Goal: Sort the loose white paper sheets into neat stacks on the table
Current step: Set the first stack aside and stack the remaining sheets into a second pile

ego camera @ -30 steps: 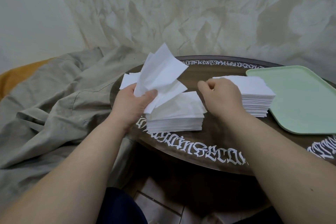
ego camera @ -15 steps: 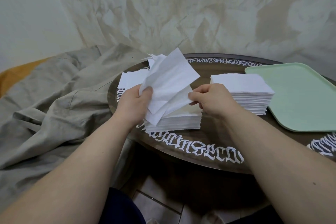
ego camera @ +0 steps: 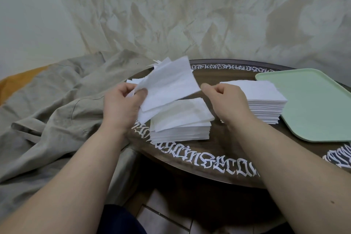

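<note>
My left hand [ego camera: 121, 106] grips a loose bundle of white paper sheets [ego camera: 171, 83] above the round dark table [ego camera: 218, 150], thumb pressed on top. My right hand [ego camera: 226, 100] pinches the right edge of the top sheet with curled fingers. Under the bundle, near the table's front left, stands a stack of sheets [ego camera: 182, 125] with its top sheets slightly askew. A taller, squarer stack [ego camera: 266, 100] sits behind my right hand. More loose sheets [ego camera: 135, 81] lie at the table's left rim, mostly hidden by the bundle.
A pale green tray [ego camera: 313, 108] lies on the table's right side, touching the taller stack. Crumpled beige cloth [ego camera: 57, 104] covers the area left of the table. White lettering rings the table's rim. Tiled floor shows below the front edge.
The bundle has tilted down and flattened over the near stack. My right hand moved from the table beside the stack up to the top sheet's right edge and took hold of it.
</note>
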Demonstrator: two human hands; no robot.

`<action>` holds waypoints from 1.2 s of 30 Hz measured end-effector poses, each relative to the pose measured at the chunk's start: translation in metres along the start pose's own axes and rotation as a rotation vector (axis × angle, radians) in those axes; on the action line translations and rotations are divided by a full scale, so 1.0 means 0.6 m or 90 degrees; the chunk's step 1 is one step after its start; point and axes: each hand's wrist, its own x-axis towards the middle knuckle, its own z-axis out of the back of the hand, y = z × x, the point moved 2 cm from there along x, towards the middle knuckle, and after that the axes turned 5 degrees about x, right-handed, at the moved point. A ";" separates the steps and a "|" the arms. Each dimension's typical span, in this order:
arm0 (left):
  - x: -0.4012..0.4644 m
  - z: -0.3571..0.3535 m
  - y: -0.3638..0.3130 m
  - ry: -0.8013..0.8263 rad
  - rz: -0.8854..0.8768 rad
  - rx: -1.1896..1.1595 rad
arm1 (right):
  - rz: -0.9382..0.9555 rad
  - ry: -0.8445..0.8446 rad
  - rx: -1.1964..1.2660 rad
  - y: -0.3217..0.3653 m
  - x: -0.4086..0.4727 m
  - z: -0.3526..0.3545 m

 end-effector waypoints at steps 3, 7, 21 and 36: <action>-0.010 -0.013 -0.003 0.115 0.025 -0.029 | -0.042 0.074 0.206 0.015 -0.008 -0.004; -0.012 -0.027 0.003 0.163 0.099 -0.085 | -0.097 0.122 0.300 0.009 -0.017 -0.001; -0.011 -0.020 0.021 0.185 0.062 0.306 | -0.015 0.120 -0.159 -0.027 0.002 0.010; -0.032 -0.028 0.011 0.313 -0.203 0.544 | 0.175 0.230 -0.367 -0.022 -0.009 0.038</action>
